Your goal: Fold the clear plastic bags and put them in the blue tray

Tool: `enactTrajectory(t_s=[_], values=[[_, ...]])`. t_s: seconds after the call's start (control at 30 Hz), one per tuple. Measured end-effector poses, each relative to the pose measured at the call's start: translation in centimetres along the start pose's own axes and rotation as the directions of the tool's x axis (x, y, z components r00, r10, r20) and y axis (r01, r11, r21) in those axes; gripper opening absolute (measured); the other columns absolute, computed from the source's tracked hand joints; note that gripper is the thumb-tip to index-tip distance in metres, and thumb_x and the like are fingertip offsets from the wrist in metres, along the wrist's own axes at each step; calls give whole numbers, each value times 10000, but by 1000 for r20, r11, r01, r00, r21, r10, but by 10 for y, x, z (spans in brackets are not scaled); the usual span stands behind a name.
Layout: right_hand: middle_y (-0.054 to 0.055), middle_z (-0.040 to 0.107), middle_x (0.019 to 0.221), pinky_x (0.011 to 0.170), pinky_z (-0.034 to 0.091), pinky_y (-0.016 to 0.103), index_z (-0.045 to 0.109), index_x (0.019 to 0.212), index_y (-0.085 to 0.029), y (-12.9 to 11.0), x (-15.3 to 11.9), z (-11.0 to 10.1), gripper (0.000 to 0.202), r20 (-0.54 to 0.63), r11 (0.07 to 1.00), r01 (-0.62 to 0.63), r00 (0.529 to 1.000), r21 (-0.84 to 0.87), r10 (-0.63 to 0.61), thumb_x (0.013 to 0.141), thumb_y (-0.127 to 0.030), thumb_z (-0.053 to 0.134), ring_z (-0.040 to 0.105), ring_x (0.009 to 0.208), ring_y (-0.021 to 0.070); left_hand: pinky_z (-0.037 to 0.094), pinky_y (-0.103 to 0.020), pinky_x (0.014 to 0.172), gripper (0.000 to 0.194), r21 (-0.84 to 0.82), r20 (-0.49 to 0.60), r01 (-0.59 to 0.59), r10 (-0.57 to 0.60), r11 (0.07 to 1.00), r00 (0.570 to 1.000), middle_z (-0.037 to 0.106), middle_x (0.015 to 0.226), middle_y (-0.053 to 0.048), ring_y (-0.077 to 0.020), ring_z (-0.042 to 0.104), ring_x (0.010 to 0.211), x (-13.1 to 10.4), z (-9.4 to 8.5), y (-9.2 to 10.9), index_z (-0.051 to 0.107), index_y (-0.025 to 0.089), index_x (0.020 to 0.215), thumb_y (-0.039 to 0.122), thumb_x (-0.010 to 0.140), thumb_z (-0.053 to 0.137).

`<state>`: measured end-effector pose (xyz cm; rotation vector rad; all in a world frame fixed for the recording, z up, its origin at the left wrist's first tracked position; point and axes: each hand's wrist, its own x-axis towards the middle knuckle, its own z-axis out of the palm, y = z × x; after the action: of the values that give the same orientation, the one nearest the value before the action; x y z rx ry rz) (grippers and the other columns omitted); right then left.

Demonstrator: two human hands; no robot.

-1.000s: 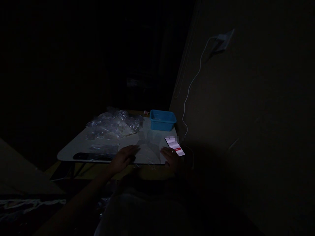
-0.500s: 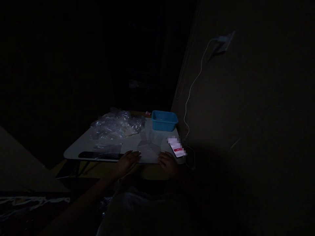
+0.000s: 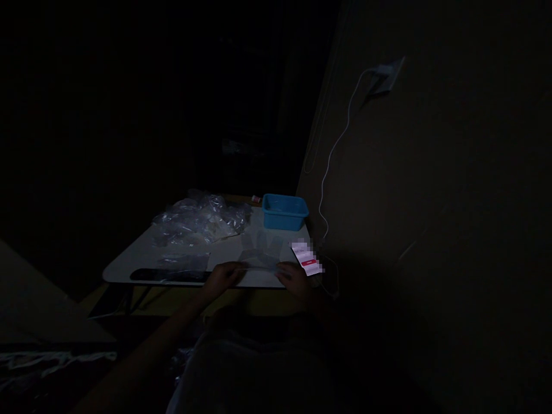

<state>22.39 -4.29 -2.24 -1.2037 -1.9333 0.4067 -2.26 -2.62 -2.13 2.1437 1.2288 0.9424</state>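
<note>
A thin, clear plastic sheet (image 3: 260,268) is stretched between my two hands near the table's front edge; whether it is a bag I cannot make out in the dim light. My left hand (image 3: 224,276) pinches its left end, with the fingers closed. At the other end, my right hand (image 3: 293,277) holds it in bent fingers, just beside a lit phone (image 3: 307,259). Faint shadows fall on the white tabletop (image 3: 233,251) beyond the sheet.
Crumpled clear plastic (image 3: 202,218) is heaped at the back left. A blue basin (image 3: 284,219) stands at the back right. Flat clear plastic (image 3: 183,262) lies by a dark slot (image 3: 146,275) along the front edge. A white cable (image 3: 330,155) runs down the right wall from a socket.
Both hands have gone from lying with fingers extended on the table to pinching the plastic sheet by its ends. Its near edge now shows raised between them. The view has shifted slightly.
</note>
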Motion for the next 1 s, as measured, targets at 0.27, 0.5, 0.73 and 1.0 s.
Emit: enactTrajectory(t_s=[0.27, 0.5, 0.73, 1.0], values=[[76, 646, 955, 843, 453, 362, 654, 880, -186, 25, 11, 11, 224, -33, 998, 43, 998, -48, -44, 730, -120, 500, 586, 915, 188, 421, -302, 870, 374, 75, 46, -92, 88, 993, 995, 615, 1087, -54, -184, 561, 992, 20, -1, -9, 600, 192, 1051, 303, 731, 442], [70, 641, 989, 833, 466, 350, 645, 925, -193, 40, 18, 16, 270, -64, 999, 52, 997, 0, -52, 714, -109, 501, 581, 936, 185, 371, -346, 939, 391, 151, 29, -174, 171, 973, 985, 573, 1154, -58, -207, 486, 1097, 33, -3, -23, 586, 214, 1083, 363, 733, 499], [39, 669, 909, 828, 472, 332, 672, 816, -206, 35, 28, 13, 238, 7, 995, 59, 998, 84, -59, 701, -96, 493, 606, 891, 176, 434, -325, 865, 349, -58, 35, -28, 30, 998, 999, 669, 951, -68, -206, 591, 934, 31, -3, -19, 687, 184, 821, 448, 719, 483], [40, 675, 882, 776, 482, 328, 664, 871, -192, 36, 37, 16, 262, -5, 997, -52, 999, 59, 52, 702, -115, 479, 620, 826, 183, 466, -308, 772, 426, -232, -2, 175, -180, 957, 984, 677, 915, -65, -215, 606, 837, 27, -14, -5, 681, 147, 861, 494, 656, 542]])
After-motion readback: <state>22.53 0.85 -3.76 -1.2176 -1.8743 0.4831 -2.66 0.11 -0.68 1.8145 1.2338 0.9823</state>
